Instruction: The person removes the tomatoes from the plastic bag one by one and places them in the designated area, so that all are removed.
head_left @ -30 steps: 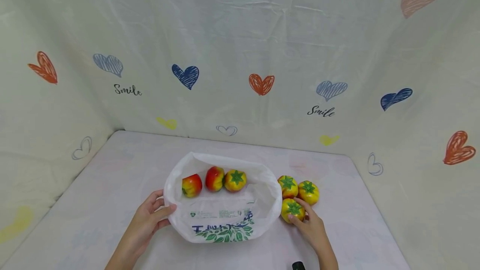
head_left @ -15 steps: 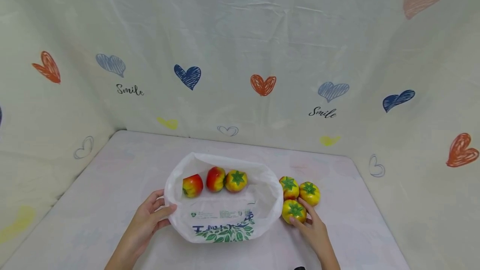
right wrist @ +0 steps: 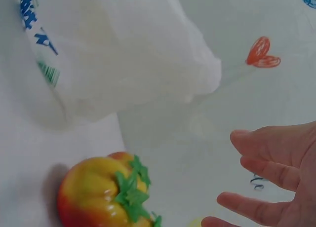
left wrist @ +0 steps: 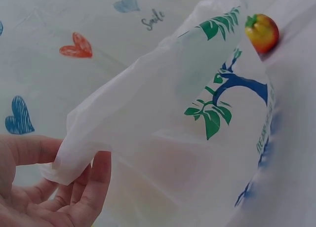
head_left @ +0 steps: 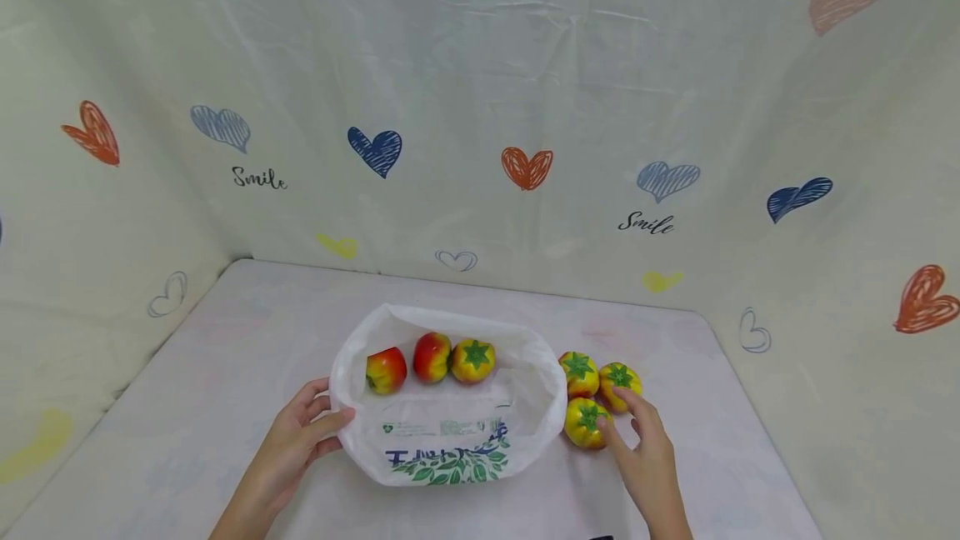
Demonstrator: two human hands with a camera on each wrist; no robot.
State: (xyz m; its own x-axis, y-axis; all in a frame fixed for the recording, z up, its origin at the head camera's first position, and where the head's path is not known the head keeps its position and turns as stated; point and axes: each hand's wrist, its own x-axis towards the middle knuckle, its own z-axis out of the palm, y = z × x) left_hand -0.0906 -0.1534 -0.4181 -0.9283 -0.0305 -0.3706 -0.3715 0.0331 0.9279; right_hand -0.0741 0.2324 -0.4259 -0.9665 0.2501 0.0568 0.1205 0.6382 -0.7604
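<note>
A white plastic bag [head_left: 375, 473] with green leaf print stands with its mouth wide. My left hand [head_left: 302, 433] pinches the bag's left rim between thumb and fingers, as the left wrist view also shows. Inside lie a red-and-yellow fruit [head_left: 387, 371], another red one [head_left: 431, 357] and a yellow one [head_left: 473, 361] with a green star-shaped top. To the bag's right sit three similar fruits: a front one [head_left: 582, 427], a back-left one [head_left: 578, 372] and a back-right one [head_left: 613, 382]. My right hand [head_left: 643, 448] hovers over them, fingers spread; the right wrist view shows nothing in its grasp.
The pale tabletop [head_left: 225, 340] meets a curtain [head_left: 465, 90] printed with hearts along its back and sides. A small dark object [head_left: 602, 537] shows at the bottom edge, mostly cut off.
My right hand has drawn back to the right from the front fruit, its fingers wider apart. My left hand and the bag stay put.
</note>
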